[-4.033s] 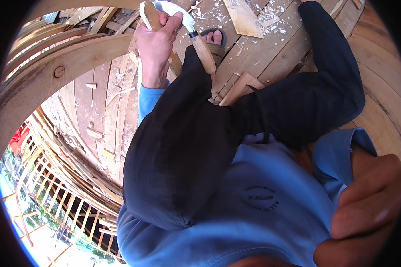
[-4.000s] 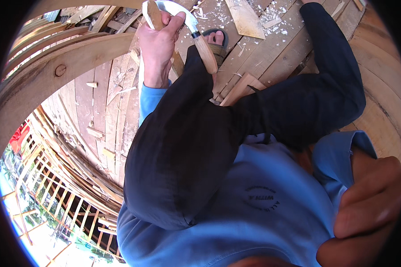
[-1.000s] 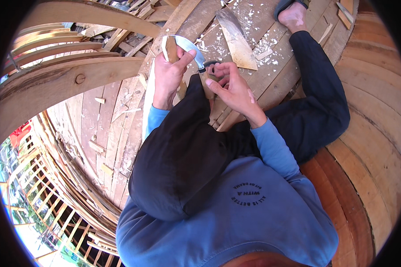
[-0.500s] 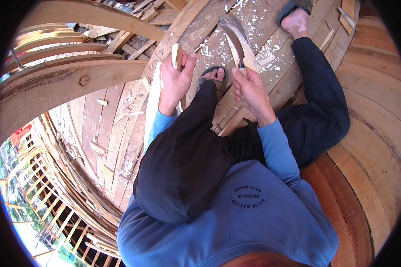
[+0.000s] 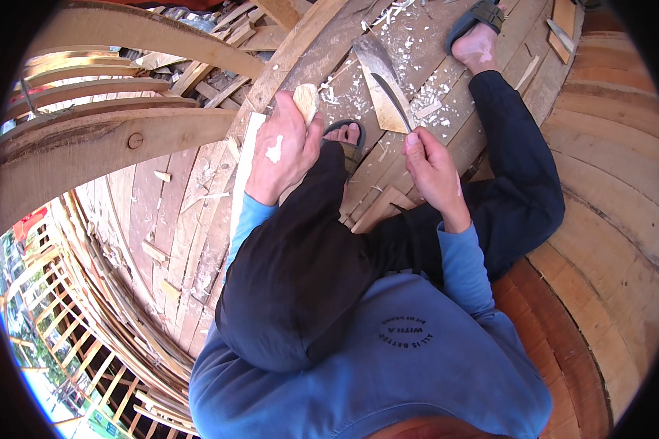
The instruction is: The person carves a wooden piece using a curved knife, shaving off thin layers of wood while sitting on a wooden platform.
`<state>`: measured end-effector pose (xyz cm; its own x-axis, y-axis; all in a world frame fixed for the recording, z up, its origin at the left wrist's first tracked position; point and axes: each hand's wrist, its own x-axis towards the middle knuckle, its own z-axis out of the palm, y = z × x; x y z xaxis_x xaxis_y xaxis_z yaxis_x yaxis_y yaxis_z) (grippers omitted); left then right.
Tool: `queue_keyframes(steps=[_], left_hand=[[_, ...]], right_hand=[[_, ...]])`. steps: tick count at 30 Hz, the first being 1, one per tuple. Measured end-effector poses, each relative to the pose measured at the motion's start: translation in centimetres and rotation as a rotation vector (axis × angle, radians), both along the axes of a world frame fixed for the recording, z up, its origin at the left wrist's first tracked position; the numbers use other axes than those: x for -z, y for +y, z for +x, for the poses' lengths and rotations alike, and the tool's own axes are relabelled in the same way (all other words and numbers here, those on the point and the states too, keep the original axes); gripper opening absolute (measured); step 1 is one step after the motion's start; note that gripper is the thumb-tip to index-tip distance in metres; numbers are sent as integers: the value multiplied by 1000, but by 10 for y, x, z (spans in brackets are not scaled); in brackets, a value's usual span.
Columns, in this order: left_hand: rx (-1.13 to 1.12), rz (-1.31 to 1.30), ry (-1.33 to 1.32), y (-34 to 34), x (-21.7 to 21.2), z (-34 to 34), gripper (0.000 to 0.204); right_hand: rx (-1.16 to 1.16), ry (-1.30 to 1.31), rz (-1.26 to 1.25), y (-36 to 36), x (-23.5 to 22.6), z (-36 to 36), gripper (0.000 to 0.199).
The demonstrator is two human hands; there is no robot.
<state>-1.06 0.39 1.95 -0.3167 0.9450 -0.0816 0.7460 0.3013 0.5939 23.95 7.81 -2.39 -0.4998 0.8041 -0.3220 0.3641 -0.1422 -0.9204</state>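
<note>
My left hand [image 5: 280, 155], at the upper left of my raised knee, is closed around a pale piece of wood [image 5: 307, 102], whose rounded end shows above the fingers. The rest of that piece is mostly hidden by the hand. My right hand [image 5: 433, 174] grips a knife with a curved dark blade [image 5: 392, 92]. The blade is seen nearly edge-on and points away from me to the upper left, apart from the held wood. The fingers cover the knife's handle. Under the blade lies a flat wooden piece [image 5: 385, 115], pale at its near end and grey at its far end.
White shavings [image 5: 435, 91] litter the plank floor around my sandalled feet [image 5: 343, 133]. Curved wooden ribs [image 5: 117, 150] rise at the left, with stacked long strips [image 5: 117, 293] below them. Curved planking [image 5: 607, 175] walls the right side. Scrap wood lies at the far left.
My left hand has rolled, tilting the wood so its end faces up. My right hand has turned the knife from broadside to nearly edge-on and shifted slightly right and nearer.
</note>
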Motion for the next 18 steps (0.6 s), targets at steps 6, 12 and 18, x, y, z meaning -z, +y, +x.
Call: queue_keyframes(steps=[6, 12, 18], left_hand=[[185, 132, 178, 0, 10, -1, 44], [228, 212, 199, 3, 9, 3, 43], [190, 195, -39, 1, 7, 6, 36]], right_hand=[[-72, -201, 231, 2, -24, -3, 36], [-108, -181, 308, 4, -26, 0, 33], [-145, -149, 257, 3, -31, -4, 31]])
